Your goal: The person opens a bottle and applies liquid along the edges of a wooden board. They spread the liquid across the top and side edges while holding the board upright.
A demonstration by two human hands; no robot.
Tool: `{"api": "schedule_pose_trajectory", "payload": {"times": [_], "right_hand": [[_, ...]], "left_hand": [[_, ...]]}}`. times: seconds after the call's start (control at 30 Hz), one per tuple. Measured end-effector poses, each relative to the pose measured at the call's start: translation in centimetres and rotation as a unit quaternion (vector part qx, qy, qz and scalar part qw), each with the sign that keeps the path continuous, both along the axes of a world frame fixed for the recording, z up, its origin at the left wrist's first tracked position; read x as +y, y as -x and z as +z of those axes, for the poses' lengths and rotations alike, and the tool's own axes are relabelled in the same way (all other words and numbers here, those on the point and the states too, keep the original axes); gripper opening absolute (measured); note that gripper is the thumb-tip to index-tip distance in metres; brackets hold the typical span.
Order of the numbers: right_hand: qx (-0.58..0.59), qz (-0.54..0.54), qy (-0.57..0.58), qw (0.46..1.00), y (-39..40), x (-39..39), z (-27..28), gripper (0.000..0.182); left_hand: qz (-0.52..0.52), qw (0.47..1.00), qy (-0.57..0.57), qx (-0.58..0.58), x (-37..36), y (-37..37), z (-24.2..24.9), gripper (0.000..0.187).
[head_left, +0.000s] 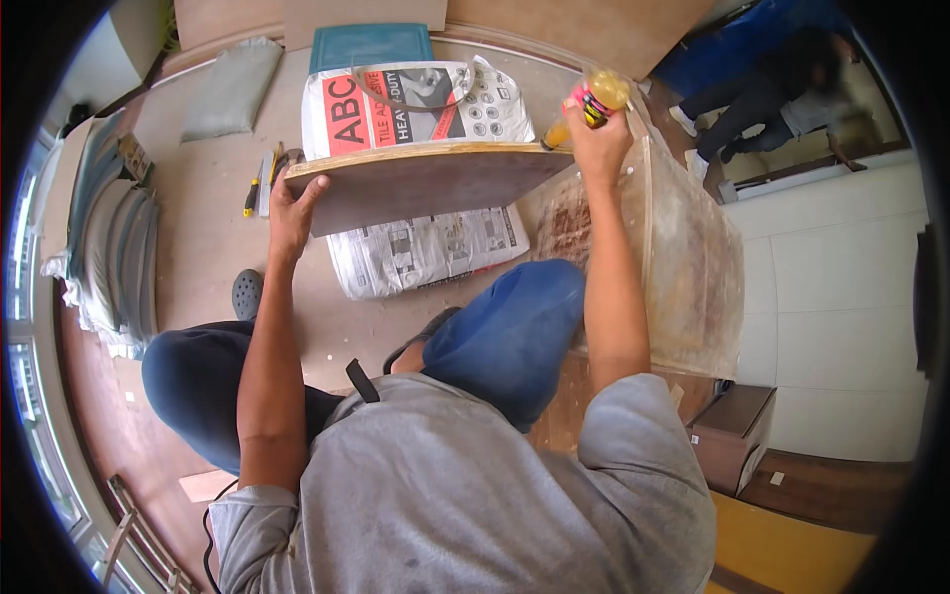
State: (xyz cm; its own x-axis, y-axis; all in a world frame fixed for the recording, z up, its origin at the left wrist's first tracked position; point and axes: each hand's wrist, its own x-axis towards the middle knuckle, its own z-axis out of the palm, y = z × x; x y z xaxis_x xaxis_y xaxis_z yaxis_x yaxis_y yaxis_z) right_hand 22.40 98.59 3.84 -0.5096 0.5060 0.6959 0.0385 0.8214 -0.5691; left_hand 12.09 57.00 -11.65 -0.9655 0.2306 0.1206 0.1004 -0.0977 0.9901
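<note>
Two bare hands (602,148), two bent knees (524,322), one held board (426,188), one held bottle (601,97)

Left hand (289,213) grips the left end of a board (426,188) stood on edge, thumb on the near face. Right hand (601,139) holds a yellow bottle (606,91) tilted, nozzle down at the board's upper edge, right end. White tile-adhesive bagging (346,109) shows on both sides of board. Yellow-and-black-handled tool (251,198) on floor (203,252), left of board. Teal panel (371,46) beyond bagging. Other people (767,99) upper right, well apart.
</note>
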Motion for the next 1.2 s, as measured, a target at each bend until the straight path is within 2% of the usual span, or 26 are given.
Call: {"api": "schedule_pose_trajectory", "payload": {"times": [0.1, 0.13, 0.17, 0.23, 0.27, 0.37, 0.4, 0.5, 0.53, 0.57, 0.63, 0.67, 0.77, 0.83, 0.9, 0.97, 1.07, 1.1, 1.17, 1.2], "right_hand": [[0.01, -0.047, -0.038, 0.998, -0.7, 2.7, -0.1, 0.042], [0.014, -0.034, 0.015, 0.999, -0.9, 3.7, 0.3, 0.039], [0.014, -0.035, 0.015, 0.999, -1.1, 4.5, 0.3, 0.039], [-0.008, -0.096, 0.027, 0.995, -1.2, 5.3, 0.8, 0.039], [-0.012, -0.023, 0.083, 0.996, -1.2, 4.0, 1.2, 0.041], [-0.029, 0.0, 0.019, 0.999, -0.2, 0.9, 0.7, 0.041], [-0.041, 0.011, 0.038, 0.998, -0.2, 0.1, 0.9, 0.04], [-0.015, -0.006, 0.013, 1.0, -0.2, 2.1, 0.9, 0.038], [-0.007, -0.017, 0.057, 0.998, -0.5, 2.7, 1.3, 0.035], [-0.006, -0.016, 0.053, 0.998, -0.5, 3.1, 1.3, 0.035], [0.026, 0.054, 0.143, 0.988, -0.5, 3.7, 0.5, 0.032], [0.008, 0.061, 0.095, 0.994, -0.3, 2.1, 0.2, 0.036], [-0.009, 0.084, 0.036, 0.996, -0.1, -2.1, 0.2, 0.039], [-0.015, 0.098, 0.022, 0.995, 0.2, -2.2, 0.0, 0.041], [0.01, 0.058, -0.002, 0.998, 0.4, 0.2, -0.6, 0.039], [0.002, 0.042, 0.037, 0.998, -0.5, 1.5, 0.8, 0.036], [0.0, -0.076, 0.037, 0.996, -1.5, 3.3, 1.0, 0.034], [0.0, -0.078, 0.038, 0.996, -1.6, 3.3, 0.5, 0.034], [0.063, 0.033, 0.119, 0.99, -0.8, 2.3, -0.4, 0.036], [0.062, 0.032, 0.12, 0.99, -0.4, 1.8, -1.0, 0.036]], "left_hand": [[-0.011, 1.0, -0.013, 0.002, -0.1, 0.2, -0.9, 0.055], [-0.002, 1.0, -0.015, -0.001, 0.1, 0.0, -0.5, 0.054], [0.006, 1.0, -0.016, -0.004, 0.2, -0.1, -0.3, 0.053], [0.003, 1.0, -0.021, -0.003, 0.2, -0.1, -0.4, 0.053], [0.001, 1.0, -0.025, -0.002, 0.1, 0.0, -0.4, 0.053], [-0.001, 1.0, -0.013, -0.008, 0.0, 0.2, -0.7, 0.052], [-0.001, 1.0, -0.012, -0.008, 0.0, 0.3, -0.6, 0.052], [-0.011, 1.0, 0.01, 0.003, -0.3, 0.0, -0.5, 0.052], [-0.007, 1.0, 0.001, 0.004, -0.1, 0.2, -0.6, 0.051], [-0.002, 1.0, -0.01, 0.003, 0.0, 0.2, -0.7, 0.05], [0.0, 1.0, -0.012, 0.002, 0.0, 0.2, -0.8, 0.05], [0.002, 1.0, -0.014, 0.001, 0.0, 0.1, -0.5, 0.05], [0.005, 1.0, 0.01, -0.001, 0.1, -0.2, 0.6, 0.05], [0.004, 1.0, 0.011, 0.0, 0.1, -0.1, 0.8, 0.05], [-0.001, 1.0, 0.013, -0.001, -0.1, -0.3, 0.5, 0.05], [0.013, 1.0, -0.004, 0.008, 0.2, -0.1, 0.2, 0.049], [0.004, 1.0, -0.007, 0.007, 0.1, 0.0, 0.2, 0.048], [0.002, 1.0, -0.006, 0.007, 0.1, 0.0, -0.2, 0.048], [0.017, 0.999, -0.047, -0.012, 0.4, 0.3, -0.8, 0.048], [0.016, 0.999, -0.045, -0.012, 0.3, 0.4, -1.2, 0.048]]}}
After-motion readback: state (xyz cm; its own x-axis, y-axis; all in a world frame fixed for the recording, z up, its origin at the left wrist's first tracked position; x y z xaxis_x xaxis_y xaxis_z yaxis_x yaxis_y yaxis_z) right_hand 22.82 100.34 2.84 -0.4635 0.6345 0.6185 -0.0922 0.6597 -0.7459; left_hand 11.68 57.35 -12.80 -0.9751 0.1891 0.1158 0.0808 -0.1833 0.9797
